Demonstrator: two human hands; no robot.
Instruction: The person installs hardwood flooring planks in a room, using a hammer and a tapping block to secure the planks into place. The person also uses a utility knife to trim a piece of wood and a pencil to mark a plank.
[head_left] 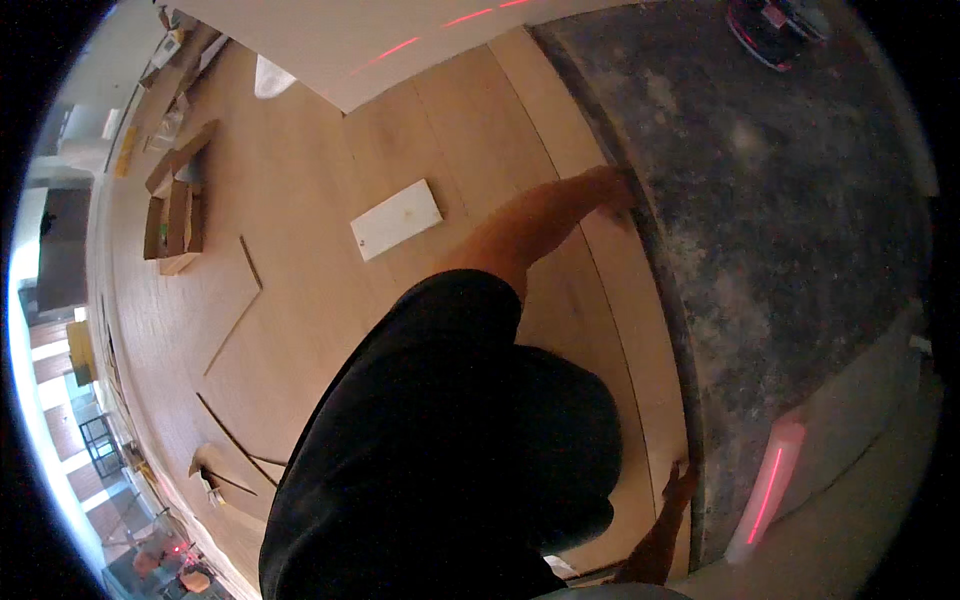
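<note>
My left hand (612, 190) reaches to the outer edge of a long light-wood plank (566, 135), beside dark bare subfloor (760, 250). Its fingers are blurred against that edge, so their grip is unclear. Lower in the head view, my right hand (678, 483) lies on the same strip of planking near the edge, fingers apart. My dark-clothed body covers much of the laid wood floor (300, 150). A white rectangular block (395, 218) rests on the boards left of my left arm.
An open cardboard box (160, 225), thin strips (228, 335) and cardboard scraps (215, 465) lie to the left. A white wall (330, 40) juts in at the top. A dark rounded object (775, 30) sits on the subfloor. Red laser lines (765, 495) cross the walls.
</note>
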